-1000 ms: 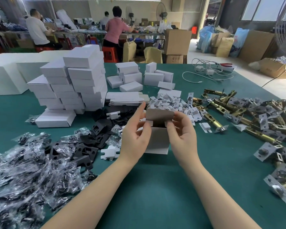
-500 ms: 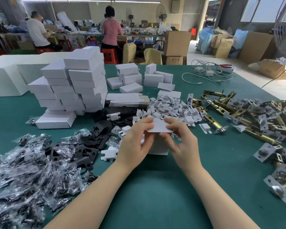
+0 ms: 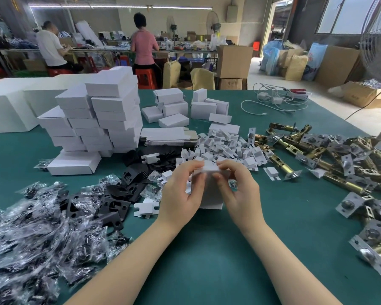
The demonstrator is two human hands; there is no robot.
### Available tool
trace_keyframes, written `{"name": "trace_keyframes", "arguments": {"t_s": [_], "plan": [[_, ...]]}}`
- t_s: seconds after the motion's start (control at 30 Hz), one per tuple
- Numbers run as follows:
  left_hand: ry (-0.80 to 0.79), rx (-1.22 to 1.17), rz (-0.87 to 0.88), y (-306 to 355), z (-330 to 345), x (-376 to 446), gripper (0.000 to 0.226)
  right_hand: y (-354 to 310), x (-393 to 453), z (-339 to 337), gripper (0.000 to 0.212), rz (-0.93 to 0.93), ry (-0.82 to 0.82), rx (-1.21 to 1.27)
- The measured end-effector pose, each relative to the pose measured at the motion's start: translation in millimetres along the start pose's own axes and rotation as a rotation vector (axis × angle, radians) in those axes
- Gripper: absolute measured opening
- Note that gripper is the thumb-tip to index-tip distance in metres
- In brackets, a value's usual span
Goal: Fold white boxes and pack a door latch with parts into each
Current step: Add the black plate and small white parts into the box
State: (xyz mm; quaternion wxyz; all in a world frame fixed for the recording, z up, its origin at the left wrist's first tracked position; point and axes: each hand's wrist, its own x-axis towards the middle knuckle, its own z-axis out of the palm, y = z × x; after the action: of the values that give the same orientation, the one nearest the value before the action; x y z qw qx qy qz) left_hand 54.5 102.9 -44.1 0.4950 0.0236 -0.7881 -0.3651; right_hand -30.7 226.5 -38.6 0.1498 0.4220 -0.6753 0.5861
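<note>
White box (image 3: 209, 194): at frame centre, its top flap is being pressed shut.
Left hand (image 3: 180, 194), right hand (image 3: 240, 192): fingers being curled around the box.
Advice: the flap should be tucked squarely.

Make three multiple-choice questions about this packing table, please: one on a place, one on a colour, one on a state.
1. Where does the pile of brass door latches lie?
A. right of the hands
B. left of the hands
C. on the floor

2. What colour is the table cover?
A. red
B. teal green
C. yellow

3. What is the state of the white box in the hands?
A. flat, unfolded
B. standing, top flap being pressed down
C. lying sealed on the stack

Answers:
1 A: the latches spread along the right side.
2 B: the cloth is teal green everywhere.
3 B: the left hand and right hand have their fingers on the top flap of the upright box.
</note>
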Motion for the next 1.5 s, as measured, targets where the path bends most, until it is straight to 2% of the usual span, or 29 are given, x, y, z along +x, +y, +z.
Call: {"name": "trace_keyframes", "arguments": {"t_s": [0.1, 0.27, 0.6, 0.73, 0.83, 0.93, 1.0, 1.07, 1.17, 1.27, 1.33, 1.43, 1.5], "plan": [[0.039, -0.065, -0.064, 2.9, 1.3, 3.2, 0.022, -2.9, 2.5, 1.2, 0.018, 0.024, 0.033, 0.040], [0.062, -0.113, -0.055, 2.0, 2.3, 4.1, 0.015, -8.8, 4.7, 3.1, 0.024, 0.031, 0.072, 0.095], [0.042, -0.132, -0.031, 0.9, -1.7, 2.2, 0.010, -7.7, 5.5, -4.0, 0.021, 0.024, 0.010, 0.102], [0.015, -0.065, 0.010, -3.4, -3.7, -0.4, 0.017, -8.0, 4.4, -6.5, 0.011, -0.001, -0.005, 0.079], [-0.009, -0.043, 0.025, -3.8, -5.8, -1.0, 0.008, -3.5, 4.0, -6.9, 0.008, -0.028, -0.009, 0.036], [-0.050, 0.015, 0.060, -4.5, -7.0, -1.2, 0.007, 1.6, 2.7, -6.6, 0.018, -0.035, -0.013, 0.017], [-0.086, 0.052, 0.061, -4.0, -6.7, 0.1, 0.009, 2.7, -1.4, -4.5, 0.035, 0.020, -0.060, 0.025], [-0.109, 0.101, 0.080, -3.7, -6.1, 1.2, 0.016, 3.5, -5.7, -1.1, 0.052, 0.030, -0.105, 0.003], [-0.146, 0.175, 0.111, -3.2, -6.7, 2.2, 0.030, 6.2, -9.8, 1.9, 0.061, 0.039, -0.107, -0.030], [-0.160, 0.204, 0.091, 4.7, -9.4, 5.5, 0.029, 11.1, -14.9, 1.7, 0.078, 0.201, -0.161, 0.005], [-0.230, 0.261, 0.054, 13.6, -12.0, 14.2, 0.030, 16.1, -15.5, 0.8, 0.079, 0.314, -0.223, 0.017], [-0.431, 0.414, 0.021, 28.8, -15.5, 37.6, 0.027, 17.3, -12.5, 0.7, 0.052, 0.380, -0.286, 0.012], [-0.563, 0.541, 0.073, 38.7, -16.2, 56.5, 0.027, 18.1, -11.6, 1.2, 0.050, 0.392, -0.300, 0.023]]}}
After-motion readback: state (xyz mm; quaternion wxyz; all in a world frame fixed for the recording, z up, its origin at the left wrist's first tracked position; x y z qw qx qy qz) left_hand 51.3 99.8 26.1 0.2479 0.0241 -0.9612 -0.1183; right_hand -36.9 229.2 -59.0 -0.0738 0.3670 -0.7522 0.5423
